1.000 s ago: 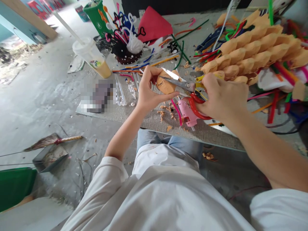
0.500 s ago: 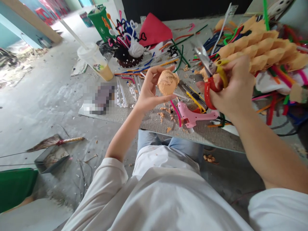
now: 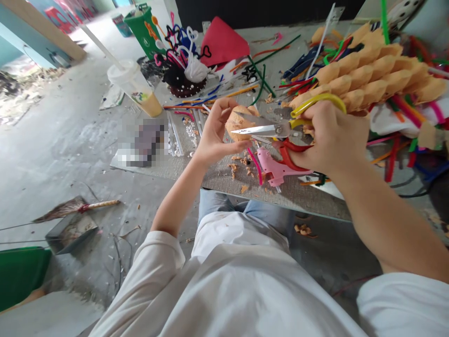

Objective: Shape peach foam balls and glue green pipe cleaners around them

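Observation:
Between the fingers and thumb of my left hand (image 3: 217,131) is a rough, tan-orange rounded piece (image 3: 234,122), which looks like cut egg-tray material. My right hand (image 3: 335,135) grips scissors (image 3: 259,129) with one yellow and one red handle. Their blades are parted and point left, lying across the front of the tan piece; whether they touch it I cannot tell. Below the scissors a pink glue gun (image 3: 275,168) lies on the table, partly covered by the red handle. Small tan scraps (image 3: 243,188) are scattered under my left hand.
A bumpy tan egg tray (image 3: 372,70) rests on the right among coloured pipe cleaners. At the left stand a plastic cup with a straw (image 3: 138,89) and a blurred-out flat object (image 3: 145,142). Behind are a decorated dark piece with pipe-cleaner shapes (image 3: 185,77) and red sheet (image 3: 224,44).
My right hand has swung the scissors from pointing up and away to pointing left, with the blades now parted at the tan piece. My left hand keeps its hold, nearly in place.

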The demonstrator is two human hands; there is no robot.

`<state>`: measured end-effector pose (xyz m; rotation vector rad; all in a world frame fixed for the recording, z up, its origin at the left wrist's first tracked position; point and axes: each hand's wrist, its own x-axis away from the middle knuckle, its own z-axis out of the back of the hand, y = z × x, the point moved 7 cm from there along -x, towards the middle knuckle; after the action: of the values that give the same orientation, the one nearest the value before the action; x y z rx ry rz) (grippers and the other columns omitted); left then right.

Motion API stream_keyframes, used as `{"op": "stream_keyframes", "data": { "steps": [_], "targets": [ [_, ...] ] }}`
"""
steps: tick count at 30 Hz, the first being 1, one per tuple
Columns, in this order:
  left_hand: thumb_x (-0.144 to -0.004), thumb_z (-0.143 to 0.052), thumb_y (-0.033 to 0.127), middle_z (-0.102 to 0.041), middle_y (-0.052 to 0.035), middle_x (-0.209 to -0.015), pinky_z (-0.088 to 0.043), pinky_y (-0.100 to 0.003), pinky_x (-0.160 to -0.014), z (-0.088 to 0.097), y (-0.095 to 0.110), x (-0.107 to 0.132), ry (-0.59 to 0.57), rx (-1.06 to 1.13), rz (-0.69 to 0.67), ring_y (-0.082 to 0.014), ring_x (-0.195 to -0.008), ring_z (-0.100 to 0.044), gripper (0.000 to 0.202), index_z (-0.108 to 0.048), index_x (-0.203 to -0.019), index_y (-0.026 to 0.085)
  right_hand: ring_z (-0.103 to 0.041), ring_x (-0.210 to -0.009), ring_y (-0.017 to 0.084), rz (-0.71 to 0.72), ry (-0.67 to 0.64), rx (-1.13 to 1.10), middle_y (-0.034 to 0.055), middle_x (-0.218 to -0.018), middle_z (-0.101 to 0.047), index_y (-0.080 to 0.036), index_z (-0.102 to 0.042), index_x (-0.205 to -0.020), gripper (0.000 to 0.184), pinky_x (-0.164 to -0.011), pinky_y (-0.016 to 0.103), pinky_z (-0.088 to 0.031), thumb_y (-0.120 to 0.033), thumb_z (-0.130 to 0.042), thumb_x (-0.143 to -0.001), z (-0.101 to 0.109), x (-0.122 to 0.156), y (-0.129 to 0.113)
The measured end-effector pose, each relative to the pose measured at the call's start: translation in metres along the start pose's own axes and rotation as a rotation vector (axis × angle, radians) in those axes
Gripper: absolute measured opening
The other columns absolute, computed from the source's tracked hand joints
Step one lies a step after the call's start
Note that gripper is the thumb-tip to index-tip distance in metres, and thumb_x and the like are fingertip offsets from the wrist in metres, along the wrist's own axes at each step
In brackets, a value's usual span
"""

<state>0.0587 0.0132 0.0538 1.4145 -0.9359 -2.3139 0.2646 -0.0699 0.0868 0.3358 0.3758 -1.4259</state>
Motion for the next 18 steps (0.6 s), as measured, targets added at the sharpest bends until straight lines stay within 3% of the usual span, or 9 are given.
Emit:
{"op": "stream_keyframes", "data": {
  "steps": [4,9,18],
  "targets": [
    [-0.062,-0.088,0.072,-0.065,-0.001,-0.111,-0.062,-0.043,-0.091,0.0038,-0.0005,0.0022,0.069,-0.066,-0.026,-0.022,-0.101,-0.074,0.087,-0.046,-0.126,0.032,-0.07,-0.101,0.036,-0.037,-0.075,0.063,0.0145,-0.107,-0.071,-0.021,-0.055,-0.119,0.062,-0.078,0.048,-0.048,-0.07,-0.05,-0.082,-0.0015,0.0004,-0.0017],
    [-0.055,-0.089,0.076,-0.065,0.0001,-0.108,-0.062,-0.042,-0.086,0.0076,0.0015,0.0031,0.164,-0.142,-0.08,-0.0218,-0.095,-0.074,0.09,-0.052,-0.125,0.032,-0.07,-0.097,0.035,-0.082,-0.13,0.081,0.0163,-0.11,-0.071,-0.018,-0.053,-0.123,0.066,-0.075,0.045,-0.046,-0.067,-0.055,-0.078,-0.0088,-0.0019,0.0004],
    [-0.054,-0.087,0.078,-0.066,0.0011,-0.105,-0.061,-0.048,-0.092,0.0066,-0.0009,0.0053,0.183,-0.173,-0.043,-0.0221,-0.095,-0.074,0.086,-0.055,-0.12,0.031,-0.069,-0.092,0.032,-0.047,-0.062,0.019,0.0129,-0.101,-0.071,-0.02,-0.054,-0.116,0.057,-0.069,0.037,-0.042,-0.065,-0.056,-0.081,-0.0087,-0.0008,-0.0042]
  ]
}}
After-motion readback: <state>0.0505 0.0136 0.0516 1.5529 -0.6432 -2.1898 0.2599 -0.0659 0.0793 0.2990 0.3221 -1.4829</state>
